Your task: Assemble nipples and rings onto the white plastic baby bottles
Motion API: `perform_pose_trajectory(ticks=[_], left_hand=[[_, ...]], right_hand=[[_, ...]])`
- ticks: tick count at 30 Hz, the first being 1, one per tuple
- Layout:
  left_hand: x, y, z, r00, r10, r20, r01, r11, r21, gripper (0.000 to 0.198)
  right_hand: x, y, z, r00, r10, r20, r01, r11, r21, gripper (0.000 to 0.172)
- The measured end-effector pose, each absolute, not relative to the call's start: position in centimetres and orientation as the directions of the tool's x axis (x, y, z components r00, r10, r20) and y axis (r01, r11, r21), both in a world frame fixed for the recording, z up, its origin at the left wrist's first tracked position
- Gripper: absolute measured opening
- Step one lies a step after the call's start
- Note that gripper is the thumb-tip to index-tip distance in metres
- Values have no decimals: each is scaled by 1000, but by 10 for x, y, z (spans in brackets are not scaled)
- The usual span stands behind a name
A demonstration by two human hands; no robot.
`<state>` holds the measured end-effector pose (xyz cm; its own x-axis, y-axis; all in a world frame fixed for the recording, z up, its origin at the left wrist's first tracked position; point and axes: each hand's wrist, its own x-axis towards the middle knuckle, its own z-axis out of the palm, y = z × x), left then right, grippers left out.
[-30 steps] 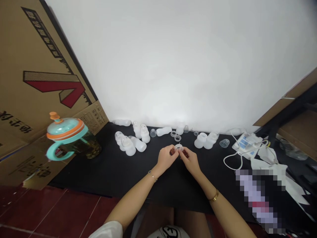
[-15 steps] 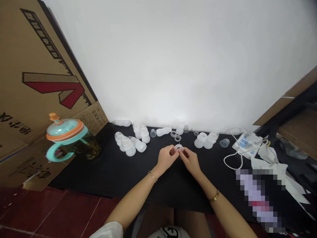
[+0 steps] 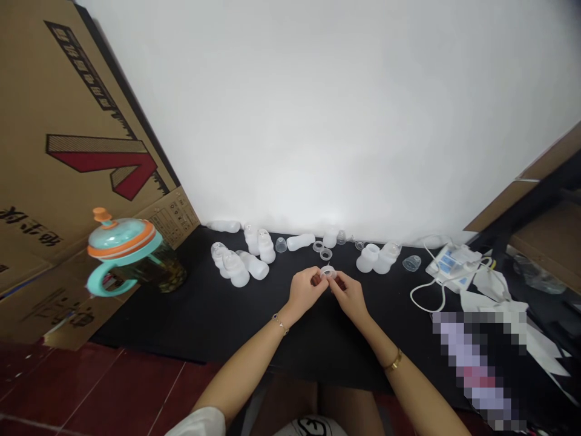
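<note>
Our left hand [image 3: 305,292] and right hand [image 3: 350,294] meet over the black mat [image 3: 204,315]. The fingertips of both pinch a small white ring [image 3: 327,272], held just above the cloth. It looks light, stiff and a little slick, so it is best gripped by its rim. Both wrists bend inward, forearms angling in from below. Beyond lie white bottles [image 3: 247,266] and spare rings [image 3: 325,254], with a teal-lidded cup [image 3: 129,254] at left and a cabled device [image 3: 449,261] at right.

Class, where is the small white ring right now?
The white ring sits mid-frame in the head view, held between the left hand and right hand, over the black mat.
</note>
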<state>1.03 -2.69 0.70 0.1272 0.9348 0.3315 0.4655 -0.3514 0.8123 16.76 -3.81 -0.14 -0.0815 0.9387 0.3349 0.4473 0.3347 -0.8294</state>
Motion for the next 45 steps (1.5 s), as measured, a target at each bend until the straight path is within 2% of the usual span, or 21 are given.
perform_pose_trajectory(ticks=[45], left_hand=[[11, -26, 6, 115, 931, 346, 484, -357, 799, 23]], right_hand=[[167, -39, 1, -85, 936, 341, 482, 338, -809, 34]])
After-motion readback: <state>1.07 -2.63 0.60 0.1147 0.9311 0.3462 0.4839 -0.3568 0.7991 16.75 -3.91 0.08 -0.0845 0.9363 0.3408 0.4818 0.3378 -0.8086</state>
